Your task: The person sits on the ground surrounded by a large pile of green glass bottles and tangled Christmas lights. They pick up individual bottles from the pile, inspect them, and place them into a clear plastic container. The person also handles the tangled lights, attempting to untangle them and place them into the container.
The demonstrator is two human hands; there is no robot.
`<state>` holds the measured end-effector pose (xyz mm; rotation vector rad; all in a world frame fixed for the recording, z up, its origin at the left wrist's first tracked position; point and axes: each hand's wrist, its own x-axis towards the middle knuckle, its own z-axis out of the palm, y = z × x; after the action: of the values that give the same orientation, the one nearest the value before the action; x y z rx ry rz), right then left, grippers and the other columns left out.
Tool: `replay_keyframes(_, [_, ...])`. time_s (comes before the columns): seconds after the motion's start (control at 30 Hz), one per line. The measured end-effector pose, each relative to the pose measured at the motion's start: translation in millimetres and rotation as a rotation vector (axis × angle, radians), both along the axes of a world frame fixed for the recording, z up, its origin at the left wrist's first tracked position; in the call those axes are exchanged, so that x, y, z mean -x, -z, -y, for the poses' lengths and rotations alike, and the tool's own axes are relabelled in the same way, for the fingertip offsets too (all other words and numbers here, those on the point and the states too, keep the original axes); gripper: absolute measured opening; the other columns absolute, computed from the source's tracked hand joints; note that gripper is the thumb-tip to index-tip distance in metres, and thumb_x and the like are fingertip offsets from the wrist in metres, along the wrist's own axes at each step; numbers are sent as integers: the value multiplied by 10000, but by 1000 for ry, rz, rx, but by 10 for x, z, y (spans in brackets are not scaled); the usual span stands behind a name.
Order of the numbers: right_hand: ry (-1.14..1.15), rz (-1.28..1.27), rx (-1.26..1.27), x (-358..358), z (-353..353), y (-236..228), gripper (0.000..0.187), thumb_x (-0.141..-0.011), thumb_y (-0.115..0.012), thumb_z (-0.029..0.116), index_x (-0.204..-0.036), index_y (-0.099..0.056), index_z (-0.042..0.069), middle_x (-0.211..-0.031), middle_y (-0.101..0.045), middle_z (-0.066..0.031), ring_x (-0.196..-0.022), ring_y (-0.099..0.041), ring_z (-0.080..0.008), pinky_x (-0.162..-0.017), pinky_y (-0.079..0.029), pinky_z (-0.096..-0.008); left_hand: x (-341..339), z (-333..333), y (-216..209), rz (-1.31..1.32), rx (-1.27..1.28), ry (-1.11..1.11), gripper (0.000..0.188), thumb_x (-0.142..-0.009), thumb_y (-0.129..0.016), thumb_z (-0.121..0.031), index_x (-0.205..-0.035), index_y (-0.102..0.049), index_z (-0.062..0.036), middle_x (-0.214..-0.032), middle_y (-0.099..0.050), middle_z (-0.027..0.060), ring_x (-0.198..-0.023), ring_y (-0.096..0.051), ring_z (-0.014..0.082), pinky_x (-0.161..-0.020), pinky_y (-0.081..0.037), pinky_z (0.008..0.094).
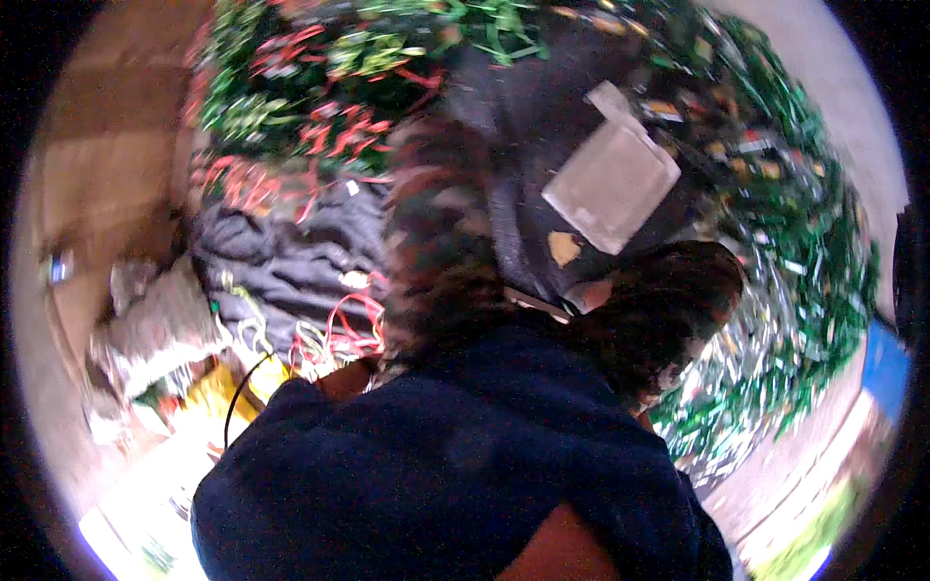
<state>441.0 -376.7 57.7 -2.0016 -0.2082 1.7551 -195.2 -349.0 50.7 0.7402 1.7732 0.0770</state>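
Observation:
Neither of my hands shows clearly. A small patch of skin [346, 379], probably part of my left arm, appears between my dark blue shirt [436, 436] and my patterned trouser leg [441, 223]. Close by it lie loose red and pale yellow wires [354, 329] on a dark cloth [291, 237]. My right hand is hidden. Another patch of bare skin [562, 552] shows at the lower edge, and I cannot tell which part it is. Between my legs and the far pile rests a flat grey slab [612, 184] with a narrow piece at its top. Motion smears the picture.
Bundles of green and red wires [300, 87] are heaped at the far left. A large pile of green strips with shiny bits [804, 223] curves along the right. Brown cardboard [111, 145] stands at left, near a pale torn bundle [160, 324] and yellow material [223, 397].

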Motion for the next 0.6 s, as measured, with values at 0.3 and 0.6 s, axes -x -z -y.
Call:
replay_keyframes(0.3, [-153, 62, -293, -196, -318, 1, 175, -958, -544, 231, -960, -635, 81, -798, -642, -62, -651, -613, -182, -517, -489, -365, 525, -767, -374, 104, -851, 657, 203, -802, -660, -195, -965, -676, -75, -807, -661, 100, -684, -642, 274, -604, -517, 382])
replay_keyframes(0.6, [-315, 422, -817, -371, -489, -336, 172, -955, -551, 226, -930, -636, 79, -769, -638, -66, -628, -610, -184, -492, -485, -369, -76, -2410, -2277, 241, -1270, -105, 159, -954, -605, -143, -1038, -647, -16, -847, -648, 37, -717, -572, 92, -622, -451, 234])
